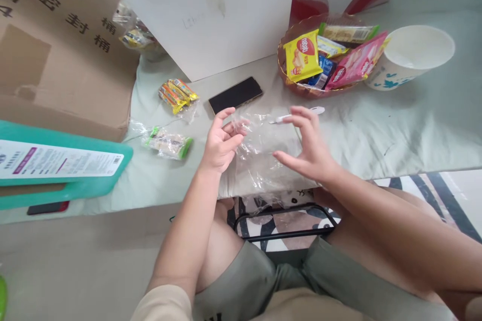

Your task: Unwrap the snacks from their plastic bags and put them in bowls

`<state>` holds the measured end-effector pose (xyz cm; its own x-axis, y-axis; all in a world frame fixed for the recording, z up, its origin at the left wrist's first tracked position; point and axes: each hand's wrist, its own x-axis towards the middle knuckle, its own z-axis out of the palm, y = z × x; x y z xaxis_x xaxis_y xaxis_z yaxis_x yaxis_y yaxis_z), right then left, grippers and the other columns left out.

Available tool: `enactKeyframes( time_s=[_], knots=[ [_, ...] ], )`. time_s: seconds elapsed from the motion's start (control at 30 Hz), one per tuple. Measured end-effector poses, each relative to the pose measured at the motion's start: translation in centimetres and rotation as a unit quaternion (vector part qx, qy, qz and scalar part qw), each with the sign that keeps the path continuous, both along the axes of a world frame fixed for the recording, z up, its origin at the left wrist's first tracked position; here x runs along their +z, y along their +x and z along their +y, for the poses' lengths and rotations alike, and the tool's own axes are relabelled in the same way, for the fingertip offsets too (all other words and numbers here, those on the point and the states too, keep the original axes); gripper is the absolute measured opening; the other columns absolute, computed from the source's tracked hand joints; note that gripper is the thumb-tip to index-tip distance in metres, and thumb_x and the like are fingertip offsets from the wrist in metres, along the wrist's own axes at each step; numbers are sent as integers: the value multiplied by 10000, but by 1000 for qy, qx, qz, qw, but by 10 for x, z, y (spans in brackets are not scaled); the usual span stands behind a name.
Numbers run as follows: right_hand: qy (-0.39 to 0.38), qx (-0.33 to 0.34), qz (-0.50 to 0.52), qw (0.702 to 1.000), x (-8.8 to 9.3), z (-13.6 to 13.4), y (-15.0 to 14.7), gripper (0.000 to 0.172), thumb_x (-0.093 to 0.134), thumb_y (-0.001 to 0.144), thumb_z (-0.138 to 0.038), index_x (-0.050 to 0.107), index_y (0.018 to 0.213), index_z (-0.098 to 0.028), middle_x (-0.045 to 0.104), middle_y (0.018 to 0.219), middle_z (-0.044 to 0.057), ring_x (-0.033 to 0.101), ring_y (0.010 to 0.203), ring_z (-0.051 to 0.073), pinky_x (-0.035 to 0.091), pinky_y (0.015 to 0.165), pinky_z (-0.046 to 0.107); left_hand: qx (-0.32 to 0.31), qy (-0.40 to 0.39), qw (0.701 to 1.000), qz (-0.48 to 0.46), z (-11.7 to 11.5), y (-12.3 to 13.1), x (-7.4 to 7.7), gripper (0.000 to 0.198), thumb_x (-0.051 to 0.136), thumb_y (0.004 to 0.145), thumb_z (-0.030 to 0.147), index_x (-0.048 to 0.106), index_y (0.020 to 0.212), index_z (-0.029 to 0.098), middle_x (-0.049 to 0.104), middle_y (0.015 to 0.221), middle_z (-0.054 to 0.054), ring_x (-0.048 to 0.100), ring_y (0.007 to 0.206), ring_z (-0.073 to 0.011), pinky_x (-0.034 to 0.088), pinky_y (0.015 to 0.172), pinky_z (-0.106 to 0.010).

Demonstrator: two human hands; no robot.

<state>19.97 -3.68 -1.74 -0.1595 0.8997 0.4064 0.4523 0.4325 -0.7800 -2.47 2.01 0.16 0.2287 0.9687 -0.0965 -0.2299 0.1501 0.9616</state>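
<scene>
Near the table's front edge, a clear plastic bag [259, 153] lies spread out, its lower end hanging over the edge. My left hand [223, 143] has its thumb and fingers closed on the bag's upper left side. At the right of the bag hovers my right hand [311, 145], thumb and fingers apart, with nothing visible between them. Behind its fingertips is a slim white tool [316, 110] with a pointed end, partly hidden. A dark phone [236, 94] rests just beyond the bag.
Snack packets fill an amber bowl [281, 67] beside a white paper tub [393, 77]. Wrapped snacks [176, 95] and a green-ended packet [169, 143] lie left. Cardboard [75, 75] and white boxes [233, 25] stand behind; a teal container [116, 165] is at the left edge.
</scene>
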Motion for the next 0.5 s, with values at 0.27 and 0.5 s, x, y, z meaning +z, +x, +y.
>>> enactKeyframes(
  time_s=[0.27, 0.5],
  knots=[
    [-370, 70, 211, 902, 6, 5, -12, 342, 738, 786, -449, 618, 988, -201, 704, 833, 64, 682, 709, 197, 594, 689, 377, -4, 15, 996, -88, 4, -15, 2, 654, 858, 623, 228, 622, 1222, 342, 753, 1136, 2, 730, 948, -157, 578, 776, -250],
    [-212, -56, 258, 941, 11, 17, -3, 174, 687, 833, -351, 572, 832, -220, 694, 866, 22, 704, 749, 162, 539, 630, 294, -138, -122, 983, 17, 1, 6, -3, 500, 886, 625, 386, 716, 1028, 142, 785, 1092, -141, 760, 990, -253, 610, 852, -331]
  ],
)
